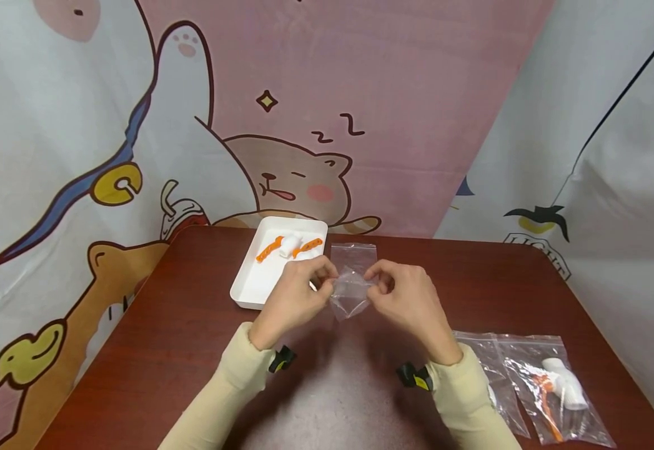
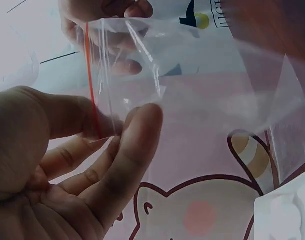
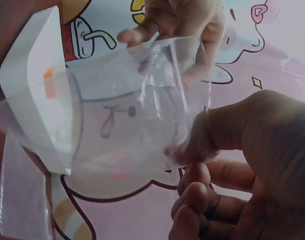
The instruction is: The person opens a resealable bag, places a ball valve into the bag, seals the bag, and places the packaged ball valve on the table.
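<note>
A clear zip bag (image 1: 351,294) hangs between both hands above the table. The left hand (image 1: 298,294) pinches its left edge near the zip; in the left wrist view the thumb and fingers of that hand (image 2: 92,160) grip the bag (image 2: 137,65) beside a red line. The right hand (image 1: 408,300) pinches the opposite edge, and in the right wrist view its thumb and fingertips (image 3: 232,165) hold the bag (image 3: 127,115) by the zip end. No contents show inside the bag.
A white tray (image 1: 250,284) at the back left holds orange strips (image 1: 270,249) and a white part (image 1: 289,245). Another clear bag (image 1: 355,249) lies behind the hands. At the front right lie filled bags (image 1: 529,350) with a white pipe piece (image 1: 565,384) and an orange strip (image 1: 547,409).
</note>
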{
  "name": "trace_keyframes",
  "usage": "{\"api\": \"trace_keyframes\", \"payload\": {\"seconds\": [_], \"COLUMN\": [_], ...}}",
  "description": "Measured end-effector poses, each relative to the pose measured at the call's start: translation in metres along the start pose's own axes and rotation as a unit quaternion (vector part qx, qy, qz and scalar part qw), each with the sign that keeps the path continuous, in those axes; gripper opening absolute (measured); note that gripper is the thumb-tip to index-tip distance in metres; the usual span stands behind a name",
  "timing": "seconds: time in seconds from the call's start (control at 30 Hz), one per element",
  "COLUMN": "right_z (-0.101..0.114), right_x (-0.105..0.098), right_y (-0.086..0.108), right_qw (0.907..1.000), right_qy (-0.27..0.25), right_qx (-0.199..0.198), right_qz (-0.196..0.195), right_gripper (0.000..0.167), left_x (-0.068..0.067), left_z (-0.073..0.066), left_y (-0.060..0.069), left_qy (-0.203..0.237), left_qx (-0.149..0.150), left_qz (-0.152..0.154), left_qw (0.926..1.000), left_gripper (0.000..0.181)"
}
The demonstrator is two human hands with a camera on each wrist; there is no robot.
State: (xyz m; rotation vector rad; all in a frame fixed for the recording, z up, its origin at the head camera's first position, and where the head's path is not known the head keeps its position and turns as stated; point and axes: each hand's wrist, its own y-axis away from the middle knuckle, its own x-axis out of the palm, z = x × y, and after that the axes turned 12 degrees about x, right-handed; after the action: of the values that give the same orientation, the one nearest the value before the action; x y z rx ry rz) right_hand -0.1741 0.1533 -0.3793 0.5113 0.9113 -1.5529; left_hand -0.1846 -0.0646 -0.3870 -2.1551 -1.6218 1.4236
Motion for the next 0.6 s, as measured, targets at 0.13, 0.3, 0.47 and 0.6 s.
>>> {"api": "trace_keyframes", "payload": {"seconds": [0.13, 0.3, 0.47, 0.6], "right_z": [-0.002, -0.003, -0.002, -0.001], "right_x": [-0.008, -0.016, -0.016, -0.015], "right_y": [0.001, 0.001, 0.001, 0.001], "right_qw": [0.9998, 0.9996, 0.9984, 0.9984], "right_qy": [0.018, 0.023, 0.007, 0.005], "right_qx": [0.009, 0.018, 0.021, 0.019], "right_qz": [-0.002, -0.004, -0.052, -0.052], "right_gripper": [0.019, 0.02, 0.006, 0.009], "left_x": [-0.004, -0.007, -0.005, -0.003], "left_z": [0.0, 0.002, 0.001, 0.0], "left_y": [0.0, -0.001, 0.0, 0.001], "left_qy": [-0.006, -0.016, -0.012, -0.008], "left_qx": [-0.007, -0.005, -0.007, -0.014], "left_qz": [0.015, 0.017, 0.017, 0.019], "left_qw": [0.9998, 0.9997, 0.9998, 0.9997], "left_gripper": [0.015, 0.015, 0.012, 0.011]}}
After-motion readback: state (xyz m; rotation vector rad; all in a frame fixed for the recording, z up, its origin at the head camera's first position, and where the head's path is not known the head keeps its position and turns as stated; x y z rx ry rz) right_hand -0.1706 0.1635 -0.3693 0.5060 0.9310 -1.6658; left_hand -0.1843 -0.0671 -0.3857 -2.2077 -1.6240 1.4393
